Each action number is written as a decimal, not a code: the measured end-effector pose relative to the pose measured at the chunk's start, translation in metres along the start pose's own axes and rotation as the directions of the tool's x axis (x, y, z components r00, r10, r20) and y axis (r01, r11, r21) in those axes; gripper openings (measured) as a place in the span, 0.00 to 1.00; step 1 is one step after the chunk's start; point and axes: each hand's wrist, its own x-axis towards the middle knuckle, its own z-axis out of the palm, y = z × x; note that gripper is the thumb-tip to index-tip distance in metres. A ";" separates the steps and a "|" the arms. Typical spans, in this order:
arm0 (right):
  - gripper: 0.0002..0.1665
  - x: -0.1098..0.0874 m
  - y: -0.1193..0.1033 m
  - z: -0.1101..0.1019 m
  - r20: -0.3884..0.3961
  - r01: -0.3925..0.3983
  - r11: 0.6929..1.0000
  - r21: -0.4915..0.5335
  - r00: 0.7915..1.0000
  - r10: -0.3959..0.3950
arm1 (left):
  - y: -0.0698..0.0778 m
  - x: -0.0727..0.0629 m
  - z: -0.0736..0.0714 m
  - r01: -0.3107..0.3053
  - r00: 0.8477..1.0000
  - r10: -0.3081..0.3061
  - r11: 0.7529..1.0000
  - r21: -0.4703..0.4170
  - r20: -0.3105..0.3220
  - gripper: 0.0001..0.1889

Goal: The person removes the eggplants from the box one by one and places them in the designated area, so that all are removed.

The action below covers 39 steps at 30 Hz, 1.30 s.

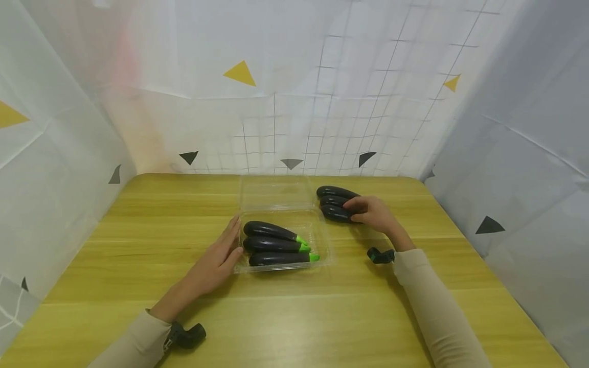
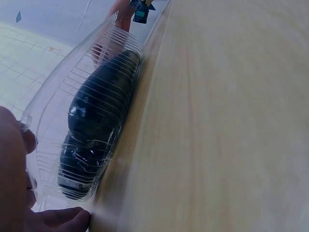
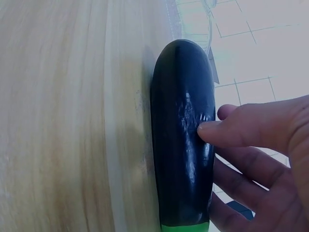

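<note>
Three dark eggplants (image 1: 276,244) lie inside a clear tray (image 1: 321,232) in the head view, and a loose row (image 1: 332,201) of three more rests on the wooden table (image 1: 285,317), just beyond the tray's far right corner. The right hand (image 1: 378,213) is the nearer to that row, thumb and fingers about the nearest loose eggplant (image 1: 336,213); the left hand (image 1: 215,265) is across the tray, fingers extended along its left wall. From the right hand's grip, then, the tray's open top lies to the left and a little closer to the person. The loose eggplants' long axes run roughly left to right, rounded ends leftward, much like those inside, whose green ends (image 1: 314,257) point right. In the left wrist view, dark rounded ends show through the ribbed wall; the left hand's fingers are at the plastic, touching no eggplant. In the right wrist view, one eggplant fills the middle, thumb laid on its glossy skin about halfway along, other fingers passing behind: it reads as a light pinch, though hidden fingertips leave its firmness uncertain. Its rounded end points toward a bit of clear plastic, its green cap the opposite way.
</note>
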 end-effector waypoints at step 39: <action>0.16 -0.006 -0.057 -0.013 -0.198 0.088 0.988 0.130 0.978 -0.061 | -0.001 -0.001 0.001 0.001 1.000 -0.001 1.000 0.000 -0.001 0.35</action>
